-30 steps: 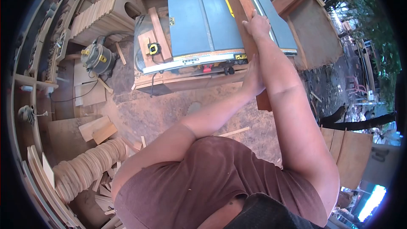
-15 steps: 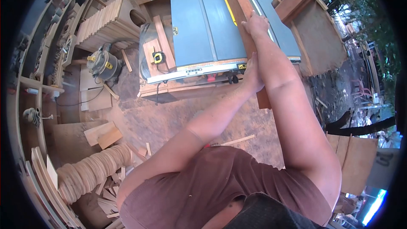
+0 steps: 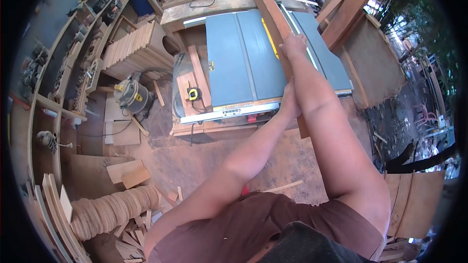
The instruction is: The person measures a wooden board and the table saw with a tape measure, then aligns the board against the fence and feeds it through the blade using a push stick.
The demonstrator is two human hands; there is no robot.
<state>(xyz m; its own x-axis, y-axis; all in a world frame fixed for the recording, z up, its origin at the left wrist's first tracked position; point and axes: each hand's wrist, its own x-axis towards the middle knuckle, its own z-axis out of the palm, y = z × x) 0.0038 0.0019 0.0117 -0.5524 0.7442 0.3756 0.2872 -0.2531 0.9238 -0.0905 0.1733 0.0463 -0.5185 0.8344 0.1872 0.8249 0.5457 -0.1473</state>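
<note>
A long reddish-brown wooden beam point(image 3: 274, 10) lies lengthwise over the blue-grey table saw point(image 3: 231, 53), its near end sticking out past the front rail. My right hand point(image 3: 294, 46) grips the beam about midway along, fingers curled over its right side. Closer to me, my left hand point(image 3: 291, 101) is closed around the beam near its rear end, partly hidden by my right forearm. Just left of the beam shows the yellow insert point(image 3: 269, 38) in the saw top. The blade cannot be made out.
A yellow tape measure point(image 3: 194, 94) rests on boards left of the saw. A shop vacuum point(image 3: 134, 98) stands on the floor. Behind the saw is a workbench point(image 3: 224, 4) with tools. Thick planks point(image 3: 347, 14) lean at the right, and stacked wooden discs point(image 3: 114, 212) lie lower left.
The beam and both hands have moved forward over the saw, so less of the beam overhangs the front. My view has tilted up, showing more of the bench behind.
</note>
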